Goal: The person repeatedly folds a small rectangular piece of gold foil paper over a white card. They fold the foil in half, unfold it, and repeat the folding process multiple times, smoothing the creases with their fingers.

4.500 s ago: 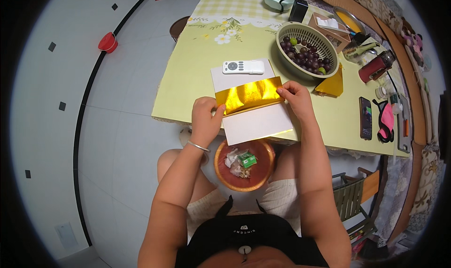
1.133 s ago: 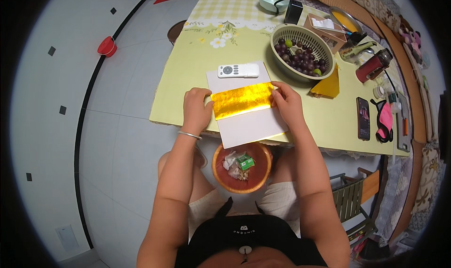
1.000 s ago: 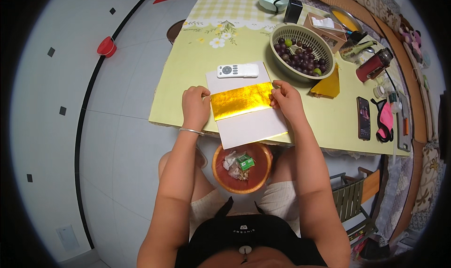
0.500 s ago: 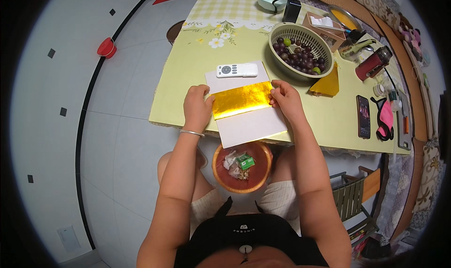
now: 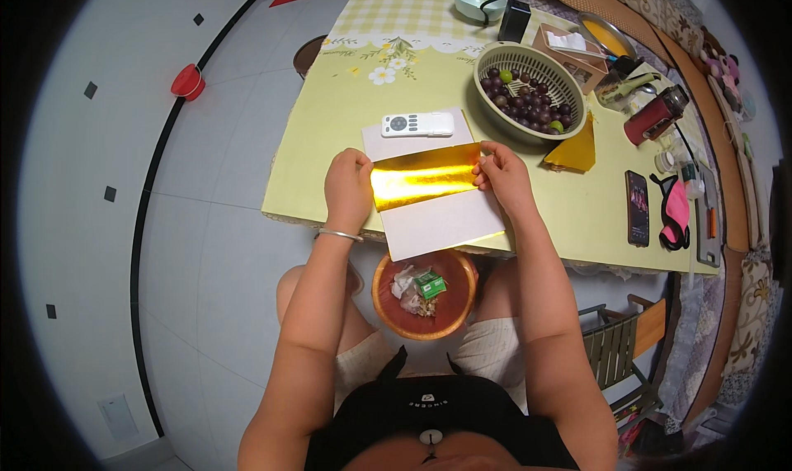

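Observation:
A shiny gold foil sheet point(image 5: 425, 178) lies folded across a stack of white-backed paper point(image 5: 441, 228), whose near end juts past the table edge. My left hand point(image 5: 350, 189) grips the foil's left end between thumb and fingers. At its right end my right hand point(image 5: 502, 176) pinches the upper corner, fingers curled. The foil's far edge looks slightly lifted and curved. On the paper's far part rests a white remote control point(image 5: 417, 124), just beyond the foil.
A basket of grapes point(image 5: 528, 91) stands beyond my right hand, with gold paper point(image 5: 572, 149) beside it. Farther right are a phone point(image 5: 637, 207), a pink-and-black eye mask point(image 5: 676, 211) and a red flask point(image 5: 656, 113). Below the table edge sits a waste bin point(image 5: 454, 306) holding rubbish.
The foil's far edge has risen a little and its bright reflection has shifted to the middle. My left thumb has moved slightly upward along the left end.

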A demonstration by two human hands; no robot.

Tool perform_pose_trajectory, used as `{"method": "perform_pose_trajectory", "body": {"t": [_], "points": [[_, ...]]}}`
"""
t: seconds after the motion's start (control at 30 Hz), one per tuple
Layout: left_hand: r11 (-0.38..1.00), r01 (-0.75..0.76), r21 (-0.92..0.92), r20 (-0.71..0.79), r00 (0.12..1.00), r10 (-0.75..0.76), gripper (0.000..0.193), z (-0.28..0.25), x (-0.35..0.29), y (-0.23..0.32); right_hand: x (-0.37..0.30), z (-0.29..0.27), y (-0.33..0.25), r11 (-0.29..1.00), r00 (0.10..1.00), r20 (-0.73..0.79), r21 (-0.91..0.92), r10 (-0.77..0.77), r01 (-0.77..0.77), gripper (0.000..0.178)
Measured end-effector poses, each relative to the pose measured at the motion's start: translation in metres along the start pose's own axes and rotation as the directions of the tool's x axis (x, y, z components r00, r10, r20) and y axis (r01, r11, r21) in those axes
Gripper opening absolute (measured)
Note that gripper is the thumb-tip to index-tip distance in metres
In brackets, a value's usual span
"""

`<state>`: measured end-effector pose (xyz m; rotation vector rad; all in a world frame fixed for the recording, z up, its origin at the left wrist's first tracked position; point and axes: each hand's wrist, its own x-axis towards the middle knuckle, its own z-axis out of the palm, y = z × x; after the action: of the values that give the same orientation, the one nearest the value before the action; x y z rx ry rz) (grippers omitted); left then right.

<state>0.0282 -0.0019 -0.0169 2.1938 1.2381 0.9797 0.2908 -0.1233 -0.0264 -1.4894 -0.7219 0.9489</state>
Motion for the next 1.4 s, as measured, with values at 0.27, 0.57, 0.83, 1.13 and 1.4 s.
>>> {"method": "perform_pose_trajectory", "body": {"t": [0.27,0.57,0.83,1.13,1.4], "points": [[0.726,0.302,-0.618,0.129,0.95,-0.284,0.008,-0.001,-0.024,0.022,0.004,-0.004,0.001,0.997,0.998,0.042,0.07,0.036,-0.039,0.021],[0.579,0.432,-0.691,0.259,0.896,-0.36,0.005,-0.003,-0.031,0.009,-0.001,-0.007,-0.009,0.992,0.997,0.045,0.113,0.059,-0.064,0.009],[0.686,0.427,-0.589,0.291,0.904,-0.312,0.006,-0.007,-0.038,0.0,-0.005,-0.02,-0.015,0.986,0.98,0.132,0.058,0.148,-0.157,0.01],[0.831,0.318,-0.457,0.252,0.942,-0.221,0.012,-0.007,-0.038,-0.006,-0.013,-0.027,-0.018,0.983,0.971,0.163,-0.09,0.175,-0.162,0.01],[0.966,0.111,-0.234,0.128,0.988,-0.083,0.018,-0.008,-0.04,0.006,-0.012,-0.023,-0.013,0.92,0.995,0.082,-0.391,0.054,-0.017,0.011]]}}
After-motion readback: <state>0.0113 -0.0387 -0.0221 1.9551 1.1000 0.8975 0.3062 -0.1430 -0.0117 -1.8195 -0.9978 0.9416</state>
